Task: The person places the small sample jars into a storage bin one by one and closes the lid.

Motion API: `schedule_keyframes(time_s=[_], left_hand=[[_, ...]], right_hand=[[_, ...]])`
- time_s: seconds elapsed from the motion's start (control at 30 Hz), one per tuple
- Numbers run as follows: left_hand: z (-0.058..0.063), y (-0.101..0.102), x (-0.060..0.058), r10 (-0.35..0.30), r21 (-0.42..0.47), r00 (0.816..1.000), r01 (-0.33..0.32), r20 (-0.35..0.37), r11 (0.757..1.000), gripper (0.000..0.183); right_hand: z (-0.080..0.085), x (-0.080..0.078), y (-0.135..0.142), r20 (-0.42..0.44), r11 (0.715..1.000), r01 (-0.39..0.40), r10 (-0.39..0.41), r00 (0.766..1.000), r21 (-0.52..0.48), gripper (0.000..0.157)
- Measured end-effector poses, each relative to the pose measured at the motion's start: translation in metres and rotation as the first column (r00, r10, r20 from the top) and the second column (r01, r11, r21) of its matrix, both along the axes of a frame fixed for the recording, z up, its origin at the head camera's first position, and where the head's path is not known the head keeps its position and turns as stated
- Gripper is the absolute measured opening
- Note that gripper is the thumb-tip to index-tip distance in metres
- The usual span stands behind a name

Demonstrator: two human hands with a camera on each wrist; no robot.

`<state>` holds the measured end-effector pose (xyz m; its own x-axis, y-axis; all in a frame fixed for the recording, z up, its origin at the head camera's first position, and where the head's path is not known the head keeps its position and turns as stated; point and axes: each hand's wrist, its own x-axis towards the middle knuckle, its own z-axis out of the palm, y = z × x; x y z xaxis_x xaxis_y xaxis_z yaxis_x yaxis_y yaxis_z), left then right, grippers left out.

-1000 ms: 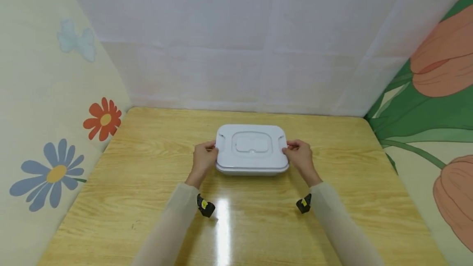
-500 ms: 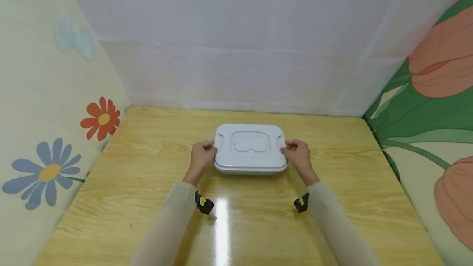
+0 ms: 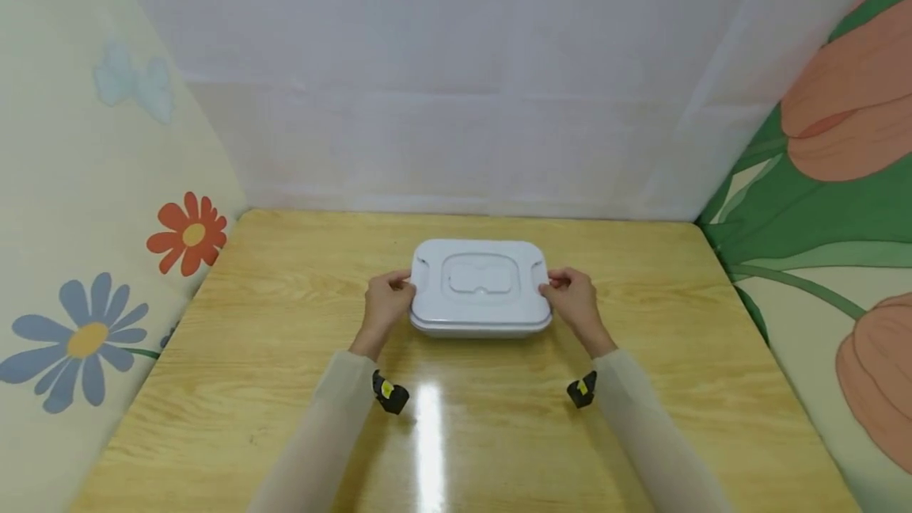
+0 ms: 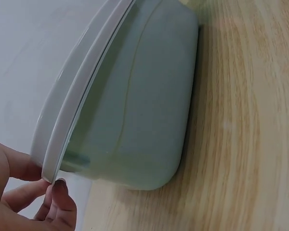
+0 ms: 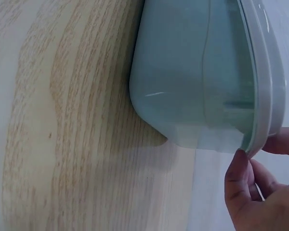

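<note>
A white rectangular lid (image 3: 481, 309) with rounded corners and a raised oblong panel covers a pale, see-through food container (image 4: 149, 101) in the middle of the table. My left hand (image 3: 385, 305) pinches the lid's rim at the left end, thumb on top and fingertips beneath. At the opposite end my right hand (image 3: 574, 304) grips the rim the same way. Both wrist views show the fingertips right under the lid's edge. The container's base (image 5: 168, 72) meets the wooden surface, and its inside is only dimly visible through the wall.
The wood-grain table (image 3: 285, 434) reaches back to a white cloth wall (image 3: 427, 101). Flower-patterned panels (image 3: 57, 220) border the left, and a tulip-patterned panel (image 3: 819, 260) the right. A black wrist camera (image 3: 390, 393) sits on the left wrist, another (image 3: 583, 391) on the right.
The head view has shifted slightly, so everything sits a little further left in it. Both hands keep their hold on the lid's ends, and the container stays in place.
</note>
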<state>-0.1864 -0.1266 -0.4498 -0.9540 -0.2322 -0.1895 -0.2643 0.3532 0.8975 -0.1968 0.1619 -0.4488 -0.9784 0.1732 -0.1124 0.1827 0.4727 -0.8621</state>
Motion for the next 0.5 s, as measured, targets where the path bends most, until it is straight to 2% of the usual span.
schedule_keyframes(time_s=[0.17, 0.27, 0.4, 0.5], left_hand=[[-0.003, 0.001, -0.002, -0.023, -0.057, 1.000, 0.022, -0.017, 0.998, 0.038], [-0.002, -0.004, -0.003, -0.033, -0.116, 0.997, 0.026, -0.063, 0.993, 0.037], [0.010, -0.020, -0.008, -0.024, -0.176, 0.991, 0.000, -0.131, 0.984, 0.039], [0.024, -0.034, -0.013, -0.069, -0.239, 0.981, 0.024, -0.181, 0.971, 0.044]], right_hand=[[0.000, 0.000, 0.007, -0.009, 0.995, -0.044, 0.045, 0.999, 0.084, 0.034], [-0.001, 0.001, 0.009, -0.046, 0.990, -0.067, 0.073, 0.996, 0.127, 0.038], [0.003, -0.001, 0.016, -0.118, 0.975, -0.082, 0.108, 0.987, 0.208, 0.044], [0.009, -0.008, 0.027, -0.156, 0.961, -0.082, 0.126, 0.980, 0.263, 0.049]])
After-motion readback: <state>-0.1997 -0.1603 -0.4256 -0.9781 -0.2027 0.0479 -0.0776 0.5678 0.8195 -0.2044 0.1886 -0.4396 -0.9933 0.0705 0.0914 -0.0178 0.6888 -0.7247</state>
